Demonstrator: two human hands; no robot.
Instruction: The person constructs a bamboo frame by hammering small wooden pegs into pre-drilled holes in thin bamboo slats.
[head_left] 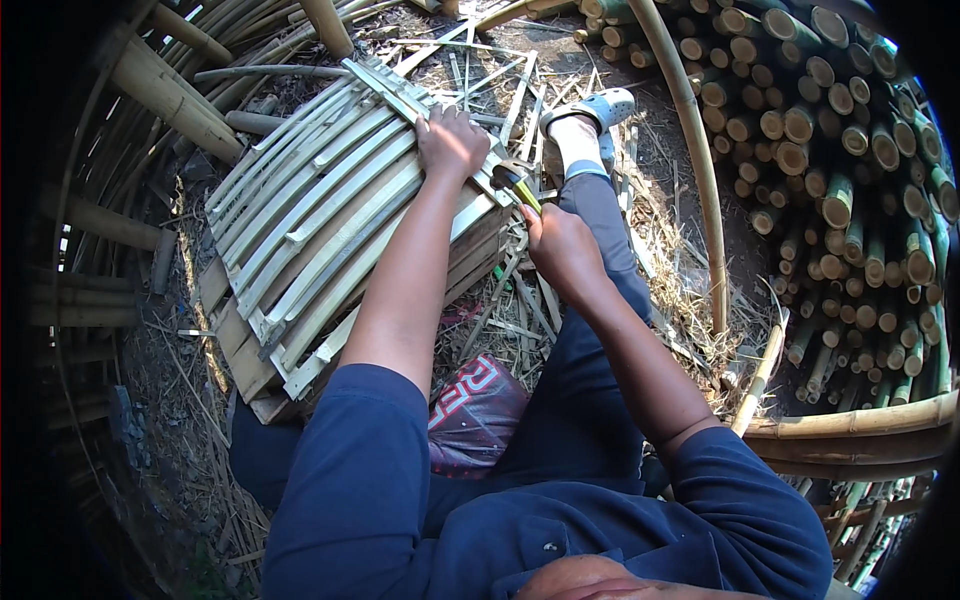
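A panel of pale split bamboo slats, laid side by side, rests on a wooden block to my left. A crosswise bamboo strip runs along its far right edge. My left hand is closed over this strip, its fingers bent down and their tips partly hidden. Just right of it, my right hand grips a hammer by its yellow-green handle. The dark hammer head is close to the panel's right edge; whether it touches cannot be made out.
Cut bamboo poles are stacked at the right, behind a curved bamboo pole. Thick bamboo posts stand at the far left. Bamboo scraps litter the ground. My outstretched leg ends in a grey clog. A dark red printed cloth lies by my lap.
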